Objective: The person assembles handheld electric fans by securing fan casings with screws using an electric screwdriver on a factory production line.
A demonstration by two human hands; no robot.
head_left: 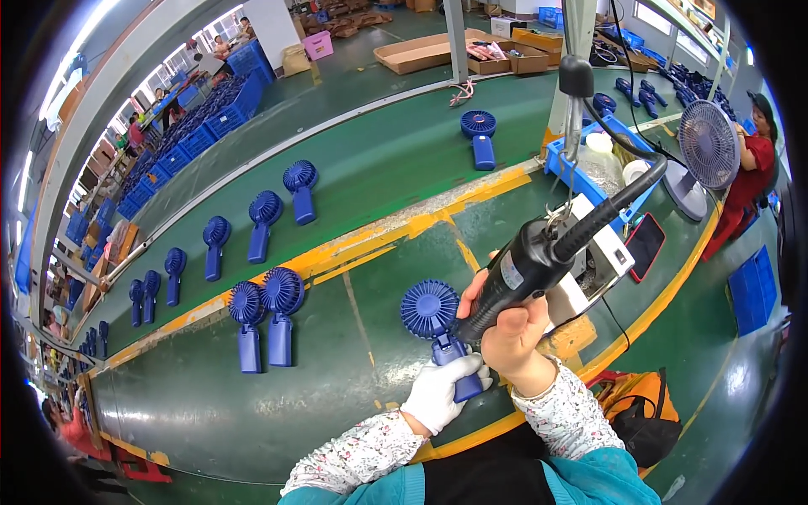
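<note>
A blue handheld fan (429,310) is clasped in the gloved left hand's (442,389) grip at the near side of the green counter (328,396); the right hand (515,337) grasps a black power tool (515,273) angled toward its neck. Two matching fans (284,295) lie leftward.

The left hand (444,389) wears a close-fitting white glove (431,404) that creases over the knuckles and ends at the wrist; the right hand (515,335) is bare. The left sleeve (362,450) and the right sleeve (572,419) are white, printed all over with small scattered flowers in reddish and dark tones, loose and wrinkled along the forearm and gathered at the cuff. Nearer the body, the floral fabric meets a teal garment (610,480), whose sides frame a plain black front panel (484,475), with lighter teal edging beside the black
</note>
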